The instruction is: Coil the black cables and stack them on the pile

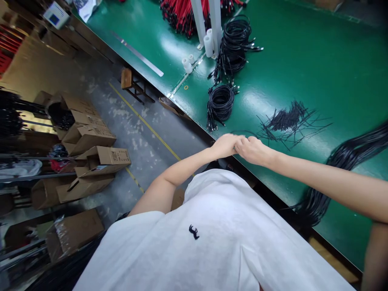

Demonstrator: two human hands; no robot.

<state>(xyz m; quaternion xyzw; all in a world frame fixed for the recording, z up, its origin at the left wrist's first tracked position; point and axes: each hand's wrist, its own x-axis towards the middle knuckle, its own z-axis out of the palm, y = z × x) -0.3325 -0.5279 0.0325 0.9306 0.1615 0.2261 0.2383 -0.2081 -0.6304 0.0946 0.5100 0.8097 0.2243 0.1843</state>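
Fingers of both hands curled and pressed together, knuckle to knuckle, at the near edge of the worktop (303, 72); left hand (224, 145) and right hand (253, 150) touching each other; something thin and dark seems pinched between them, but what exactly is gripped cannot be told, hidden by the fingers. Both hands clenched, none splayed.

Just beyond the hands, on the green worktop: a loose scatter of short black ties (289, 121), fanned out, near the right hand; a small black cable coil (220, 103) lying flat, close to the near edge, beyond the left hand; farther in, a larger heap of coiled black cables (234, 44); beside it 2 white posts (207, 18) and white rolls (188, 64); red cables (180, 14) at the far edge. A thick bundle of long black cables (348, 159) runs across the right part of the worktop and drops over the near edge under the right forearm.

Off the worktop, on the floor to the left: open cardboard boxes (91, 139); a small wooden stool (130, 81).
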